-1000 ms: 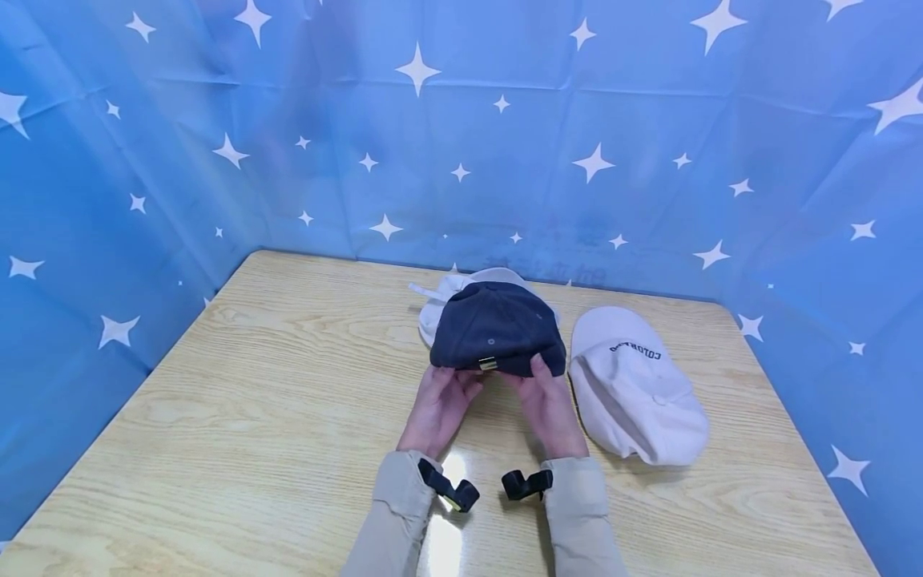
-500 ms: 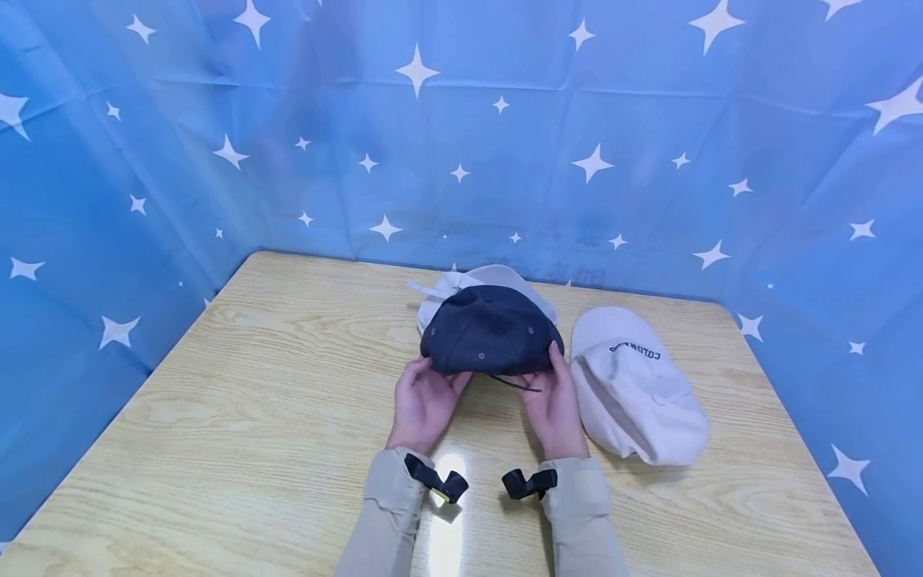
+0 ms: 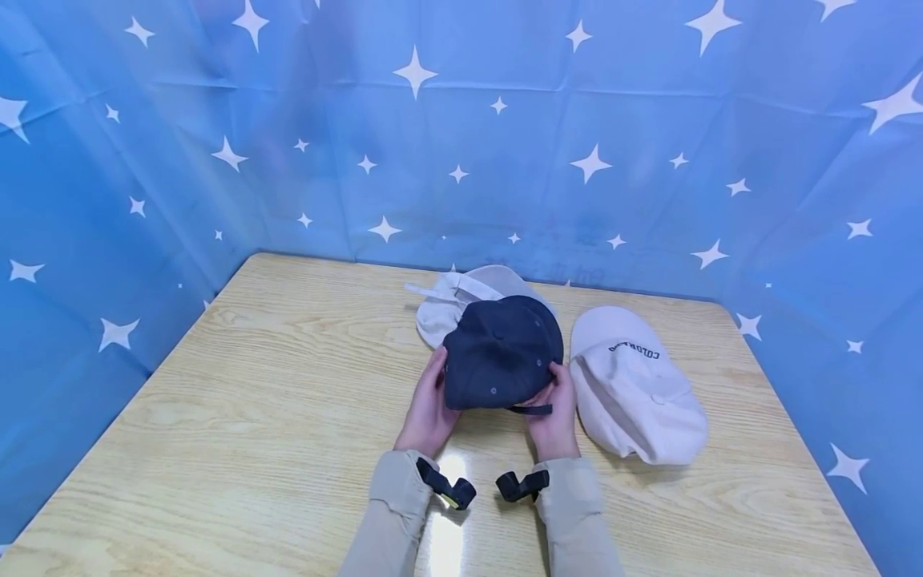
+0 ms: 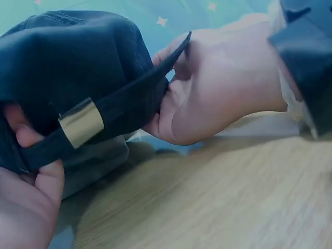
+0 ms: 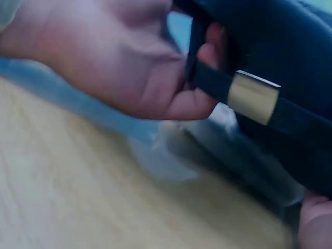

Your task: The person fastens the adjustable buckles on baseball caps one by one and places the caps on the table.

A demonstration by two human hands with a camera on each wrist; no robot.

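Overlapping rear cap (image 3: pixel 437 315): dark cap (image 3: pixel 497 353)

On my feed the dark cap (image 3: pixel 497 353) reads as matt woven cloth. Its strap (image 4: pixel 137 89) looks like the same fabric, threaded through a buckle (image 4: pixel 82 123) that I take for smooth, brass-toned metal. I see the lettered cap (image 3: pixel 659 405) as soft, creased, matt cloth. The worktop (image 3: pixel 288 361) shows wood grain under a glossy finish that throws glare at me. The backdrop (image 3: pixel 469 120) looks like smooth, fold-marked cloth; the sleeves (image 3: pixel 577 513) are matt, wrinkled fabric.
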